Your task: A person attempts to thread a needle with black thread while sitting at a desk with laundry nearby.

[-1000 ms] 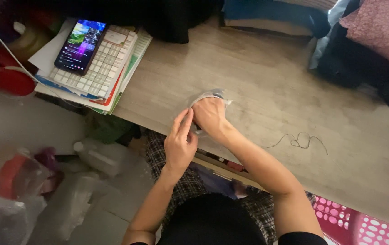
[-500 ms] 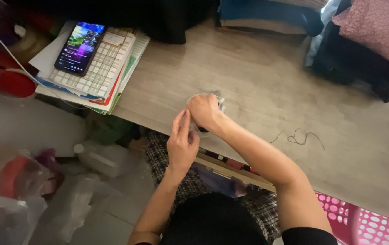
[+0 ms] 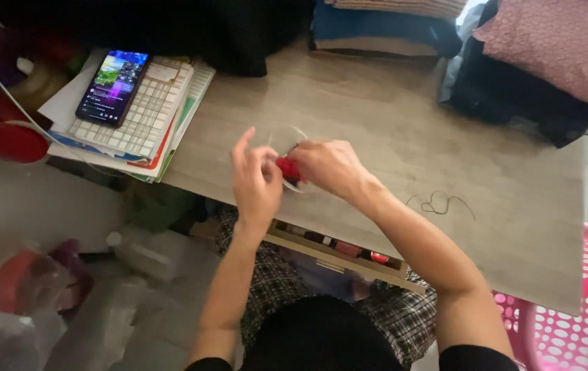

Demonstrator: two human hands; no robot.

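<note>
Over the front edge of a pale wooden table (image 3: 390, 124), my left hand (image 3: 256, 180) and my right hand (image 3: 328, 167) meet around a small red object (image 3: 288, 169). My right hand grips it, and the thumb and fingers of my left hand pinch at its left side, index finger raised. A thin pale loop (image 3: 295, 132), like thread or clear film, curves up behind the red object. What the red thing is cannot be made out.
A phone (image 3: 113, 86) with a lit screen lies on a stack of papers (image 3: 144, 117) at the table's left. Folded cloths (image 3: 555, 48) sit at the back right. A loose dark thread (image 3: 441, 203) lies right. A pink basket (image 3: 582, 309), plastic bags (image 3: 26, 302) below.
Both hands have lifted slightly off the table. A red object now shows between them, where earlier a pale greyish thing lay under the right hand. The left index finger has risen.
</note>
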